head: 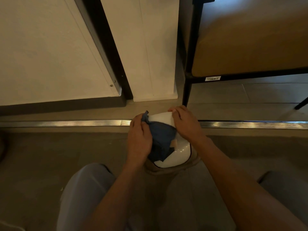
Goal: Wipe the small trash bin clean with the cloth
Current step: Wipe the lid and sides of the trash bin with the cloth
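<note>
A small white trash bin (179,154) with a glossy rounded lid stands on the floor in front of me, just below the middle of the view. A dark blue cloth (162,135) lies draped over its top and left side. My left hand (139,139) presses on the cloth at the bin's left, fingers closed on a bunched corner. Over on the right, my right hand (185,123) grips the bin's far upper edge and holds it steady. The bin's lower body is hidden behind the hands and the cloth.
A metal threshold strip (66,123) runs across the floor behind the bin. A black-framed chair (187,77) with a tan seat stands at the upper right, close to the bin. A white wall and a dark door frame (115,52) rise at the back. My knee (83,189) is at the lower left.
</note>
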A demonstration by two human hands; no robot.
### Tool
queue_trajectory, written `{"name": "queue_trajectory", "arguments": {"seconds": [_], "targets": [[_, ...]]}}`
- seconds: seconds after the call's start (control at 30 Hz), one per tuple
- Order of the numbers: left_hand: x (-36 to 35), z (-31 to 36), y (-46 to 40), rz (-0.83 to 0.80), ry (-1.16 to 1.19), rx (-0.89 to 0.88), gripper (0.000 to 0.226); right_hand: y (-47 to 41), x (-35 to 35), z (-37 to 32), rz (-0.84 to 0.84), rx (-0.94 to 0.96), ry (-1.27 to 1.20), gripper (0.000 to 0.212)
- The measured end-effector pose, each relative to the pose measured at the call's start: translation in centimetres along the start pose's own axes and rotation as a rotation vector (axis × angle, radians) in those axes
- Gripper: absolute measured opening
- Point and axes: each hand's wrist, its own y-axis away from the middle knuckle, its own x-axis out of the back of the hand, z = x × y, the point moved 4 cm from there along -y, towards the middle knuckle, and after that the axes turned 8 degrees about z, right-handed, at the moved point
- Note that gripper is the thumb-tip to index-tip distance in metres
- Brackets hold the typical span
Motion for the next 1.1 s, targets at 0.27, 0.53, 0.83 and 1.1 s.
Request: {"name": "queue_trajectory", "arguments": {"seconds": [0.27, 0.53, 0.83, 1.1], "targets": [[-3.1, 2.7, -5.9, -0.334, -0.577, -0.069, 0.041, 0.0, 0.2, -0.3, 0.007, -0.009, 0.025, 0.035], [0.4, -0.7, -2.4, -0.145, -0.145, -0.32, 0.031, 0.0, 0.0, -0.1, 0.015, -0.013, 0.028, 0.034], [-3.7, 3.2, -3.5, -0.121, -0.658, -0.325, 0.04, -0.1, 0.0, -0.2, 0.046, -0.013, 0.009, 0.034], [-0.4, 0.7, -1.9, -0.064, -0.362, -0.371, 0.036, -0.2, 0.1, -0.1, 0.046, -0.018, -0.039, 0.034]]}}
